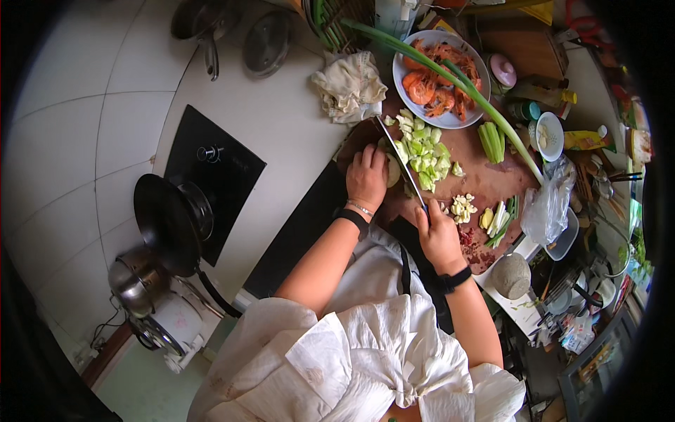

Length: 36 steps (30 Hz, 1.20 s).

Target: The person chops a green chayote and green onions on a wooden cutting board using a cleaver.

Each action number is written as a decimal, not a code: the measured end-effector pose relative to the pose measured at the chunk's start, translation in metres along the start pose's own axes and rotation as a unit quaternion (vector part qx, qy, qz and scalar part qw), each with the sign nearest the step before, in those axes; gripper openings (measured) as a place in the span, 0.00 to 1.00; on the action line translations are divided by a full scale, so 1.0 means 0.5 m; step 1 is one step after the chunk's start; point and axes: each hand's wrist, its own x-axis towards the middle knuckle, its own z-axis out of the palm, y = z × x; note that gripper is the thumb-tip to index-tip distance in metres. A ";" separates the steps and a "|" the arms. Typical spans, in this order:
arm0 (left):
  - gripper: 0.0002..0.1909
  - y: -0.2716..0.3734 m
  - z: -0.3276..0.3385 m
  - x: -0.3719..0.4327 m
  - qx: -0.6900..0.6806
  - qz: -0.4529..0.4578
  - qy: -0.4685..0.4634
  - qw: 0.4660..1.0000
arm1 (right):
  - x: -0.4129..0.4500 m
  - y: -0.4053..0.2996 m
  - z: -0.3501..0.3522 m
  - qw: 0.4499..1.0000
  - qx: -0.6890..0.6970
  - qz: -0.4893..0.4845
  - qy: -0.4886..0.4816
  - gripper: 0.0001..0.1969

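My right hand (pixel 440 235) is closed around the dark handle of a kitchen knife (pixel 403 162). Its blade stands nearly on edge over the brown cutting board (pixel 477 179). Left of the blade, my left hand (pixel 367 173) presses a pale green vegetable piece (pixel 393 170) onto the board, fingertips bent near the steel. The piece is partly hidden by hand and knife. Across the blade lies a heap of chopped light green vegetable (pixel 431 155). Chopped garlic (pixel 464 209) sits just beyond my right hand, with chopped red chili (pixel 467 237) beside the wrist.
A plate of cooked shrimp (pixel 424 89) stands at the board's far end, crossed by a long scallion (pixel 490 111). Celery sticks (pixel 491 142), ginger and cut scallion (pixel 498 221) lie to the right. A crumpled cloth (pixel 350 87) is far left; a wok (pixel 166 227) rests on the stove.
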 end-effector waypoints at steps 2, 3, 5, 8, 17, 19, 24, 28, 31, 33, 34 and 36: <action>0.12 0.000 0.006 0.000 -0.008 0.004 0.009 1.000 | 0.003 0.007 0.011 1.000 -0.010 -0.010 0.022 0.11; 0.12 0.000 0.007 0.001 -0.015 0.007 0.016 1.000 | 0.002 0.007 0.011 1.000 -0.010 -0.012 0.023 0.11; 0.12 0.002 0.008 0.002 -0.028 -0.008 0.025 0.999 | -0.001 0.009 0.007 0.998 0.055 0.007 0.022 0.10; 0.13 0.001 0.010 -0.004 -0.032 -0.028 0.048 0.998 | -0.019 -0.018 -0.030 0.998 0.042 -0.025 0.034 0.10; 0.17 -0.007 0.022 0.003 -0.013 0.008 0.087 0.996 | -0.047 -0.043 -0.062 1.000 0.000 -0.011 -0.020 0.10; 0.18 -0.005 0.020 0.000 -0.015 0.011 0.069 0.997 | -0.035 -0.033 -0.045 1.000 -0.013 -0.014 -0.020 0.10; 0.17 0.001 0.013 0.000 -0.009 -0.020 0.013 1.000 | 0.016 -0.008 0.012 0.999 -0.040 -0.023 0.010 0.11; 0.17 0.002 0.020 0.002 -0.055 -0.044 0.048 0.996 | 0.008 0.009 0.016 0.997 0.067 -0.025 0.036 0.10; 0.18 -0.007 0.021 -0.007 -0.092 -0.051 0.077 0.991 | -0.020 -0.014 -0.024 0.998 0.060 -0.013 0.018 0.09; 0.20 -0.019 0.030 -0.014 -0.084 -0.040 0.089 0.992 | -0.042 -0.041 -0.053 0.999 0.040 -0.007 -0.006 0.09; 0.19 -0.017 0.029 -0.014 -0.089 -0.061 0.072 0.992 | -0.046 -0.047 -0.057 0.999 0.017 -0.034 0.002 0.09; 0.19 -0.012 0.030 -0.011 -0.097 -0.091 0.051 0.990 | -0.050 -0.044 -0.056 0.998 -0.006 -0.061 0.012 0.09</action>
